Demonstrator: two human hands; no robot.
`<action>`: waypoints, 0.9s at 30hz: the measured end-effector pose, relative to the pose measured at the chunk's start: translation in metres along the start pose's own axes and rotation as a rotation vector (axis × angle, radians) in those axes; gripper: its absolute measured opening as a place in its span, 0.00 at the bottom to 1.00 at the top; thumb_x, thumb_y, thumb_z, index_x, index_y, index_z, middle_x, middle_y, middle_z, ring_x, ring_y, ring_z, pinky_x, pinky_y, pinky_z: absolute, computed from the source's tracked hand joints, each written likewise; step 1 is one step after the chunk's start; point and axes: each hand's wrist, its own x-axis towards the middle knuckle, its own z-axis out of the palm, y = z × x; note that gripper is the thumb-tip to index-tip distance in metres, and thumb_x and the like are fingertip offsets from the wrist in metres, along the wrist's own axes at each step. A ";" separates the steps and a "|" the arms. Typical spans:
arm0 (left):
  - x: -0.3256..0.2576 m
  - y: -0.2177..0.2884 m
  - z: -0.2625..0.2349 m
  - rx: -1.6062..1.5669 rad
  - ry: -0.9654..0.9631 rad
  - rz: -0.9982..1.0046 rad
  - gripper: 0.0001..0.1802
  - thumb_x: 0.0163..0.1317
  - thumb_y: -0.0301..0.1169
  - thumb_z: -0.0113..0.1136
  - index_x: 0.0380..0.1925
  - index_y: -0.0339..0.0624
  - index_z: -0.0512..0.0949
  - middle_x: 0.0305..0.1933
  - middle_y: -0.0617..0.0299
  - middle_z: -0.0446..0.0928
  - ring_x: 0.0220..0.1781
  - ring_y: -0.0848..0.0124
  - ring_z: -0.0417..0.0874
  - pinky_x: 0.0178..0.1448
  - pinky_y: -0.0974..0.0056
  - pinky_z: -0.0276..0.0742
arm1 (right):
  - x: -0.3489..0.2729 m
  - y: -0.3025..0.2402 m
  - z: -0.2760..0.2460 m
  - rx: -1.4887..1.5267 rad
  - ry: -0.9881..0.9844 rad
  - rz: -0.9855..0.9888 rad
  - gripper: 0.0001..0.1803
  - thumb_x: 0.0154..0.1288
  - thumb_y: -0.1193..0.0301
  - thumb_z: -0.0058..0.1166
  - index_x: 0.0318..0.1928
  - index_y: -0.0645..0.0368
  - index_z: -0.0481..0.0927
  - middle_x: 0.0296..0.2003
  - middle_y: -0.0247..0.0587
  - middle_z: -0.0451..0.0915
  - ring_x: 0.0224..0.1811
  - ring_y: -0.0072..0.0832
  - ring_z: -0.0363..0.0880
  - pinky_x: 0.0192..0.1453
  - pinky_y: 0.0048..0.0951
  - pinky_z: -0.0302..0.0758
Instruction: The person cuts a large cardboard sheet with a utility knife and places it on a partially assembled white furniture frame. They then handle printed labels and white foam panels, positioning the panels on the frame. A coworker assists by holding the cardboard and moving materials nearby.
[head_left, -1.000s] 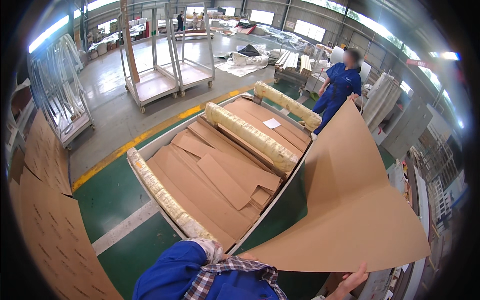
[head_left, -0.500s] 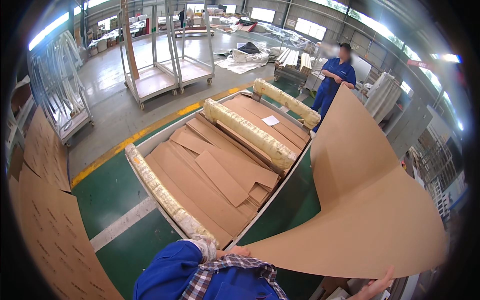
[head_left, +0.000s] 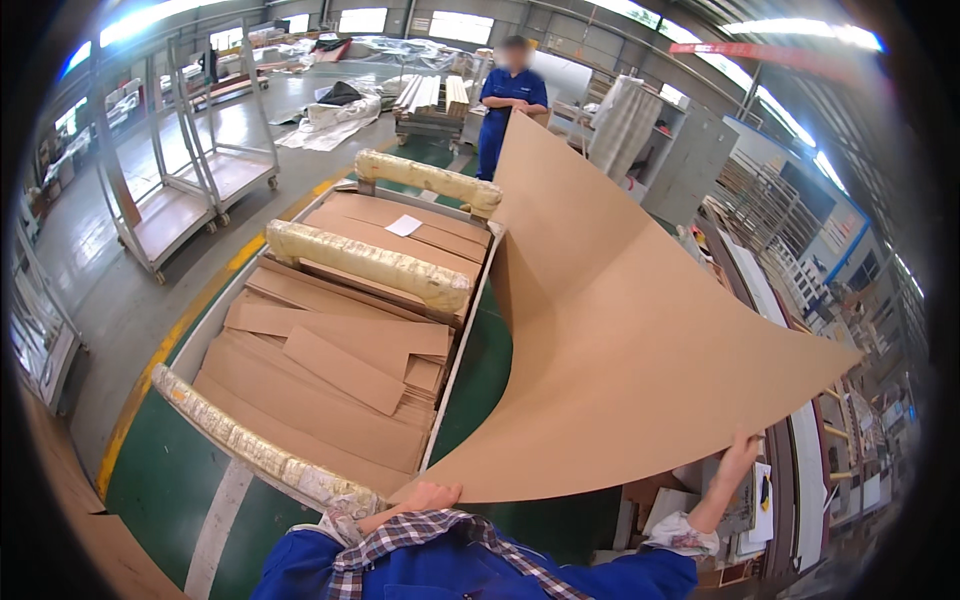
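A large, plain brown cardboard sheet (head_left: 620,330) hangs bowed in front of me. My left hand (head_left: 430,497) is closed on its near left corner, just beside the end of a padded rail. Farther right, my right hand (head_left: 738,458) grips the near edge with the fingers partly hidden at the sheet. A co-worker in blue (head_left: 508,100) stands at the far end, hands at the sheet's far corner. To the left of the sheet is a low cart (head_left: 455,375) loaded with flat cardboard pieces (head_left: 320,400).
Yellow-wrapped padded rails (head_left: 370,262) cross the cart. Wheeled metal racks (head_left: 190,190) stand at the far left beyond a yellow floor line (head_left: 190,320). On the right, a cluttered bench (head_left: 800,480) runs alongside, with a grey cabinet (head_left: 690,170) farther back. More cardboard (head_left: 110,550) lies at lower left.
My view has turned right, so the cart and co-worker appear farther left. The sheet's near right part has lifted and flattened, with my right hand higher on its edge.
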 end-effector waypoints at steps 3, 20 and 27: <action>0.001 0.019 -0.009 0.009 -0.071 0.117 0.10 0.59 0.34 0.46 0.37 0.41 0.70 0.23 0.48 0.79 0.26 0.53 0.83 0.25 0.51 0.76 | -0.044 -0.013 0.015 -0.045 -0.060 -0.103 0.20 0.62 0.73 0.48 0.54 0.71 0.70 0.48 0.46 0.75 0.48 0.31 0.73 0.54 0.30 0.68; 0.010 0.051 -0.096 0.072 -0.007 0.278 0.21 0.50 0.31 0.54 0.46 0.38 0.72 0.26 0.51 0.80 0.30 0.56 0.84 0.28 0.54 0.77 | -0.253 -0.036 0.119 0.202 -0.634 0.382 0.32 0.61 0.76 0.50 0.62 0.59 0.51 0.50 0.48 0.71 0.46 0.38 0.78 0.35 0.33 0.84; 0.017 0.064 -0.132 0.026 0.335 0.342 0.19 0.47 0.28 0.55 0.42 0.39 0.73 0.31 0.54 0.79 0.31 0.62 0.83 0.28 0.60 0.76 | -0.262 -0.029 0.150 0.429 -0.649 0.495 0.16 0.61 0.78 0.45 0.50 0.70 0.67 0.43 0.47 0.75 0.39 0.35 0.80 0.35 0.32 0.84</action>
